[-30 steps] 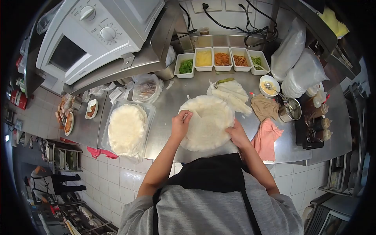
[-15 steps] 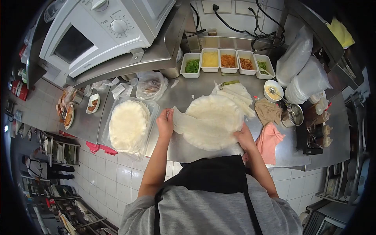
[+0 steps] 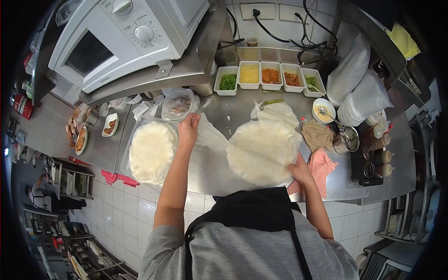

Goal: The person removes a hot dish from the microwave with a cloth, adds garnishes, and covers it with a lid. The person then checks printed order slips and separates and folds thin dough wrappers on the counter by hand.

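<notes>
My left hand [image 3: 188,130] pinches the edge of a thin white spring roll wrapper [image 3: 211,133], whose lifted part stretches left from a round pile of spring roll wrappers [image 3: 265,151] on the steel counter. At the pile's lower right edge, my right hand [image 3: 301,171] has its fingers closed on the wrapper rim. Whether it grips one sheet or several, I cannot tell. Left of my left hand, a clear plastic container [image 3: 125,156] holds a taller pile of round wrappers [image 3: 152,151]. Behind the middle pile lie folded pale wrappers [image 3: 278,113] with a green piece at their top.
White tubs of fillings [image 3: 248,85] line the back. To the right are a bowl with a spoon [image 3: 319,107], a brown cloth [image 3: 318,136], a pink cloth [image 3: 322,168], a metal pot [image 3: 343,144] and sauce bottles [image 3: 385,157]. A microwave [image 3: 98,51] overhangs the left.
My left hand has moved up and left, drawing the wrapper farther from the pile. My right hand and the pile have shifted slightly right.
</notes>
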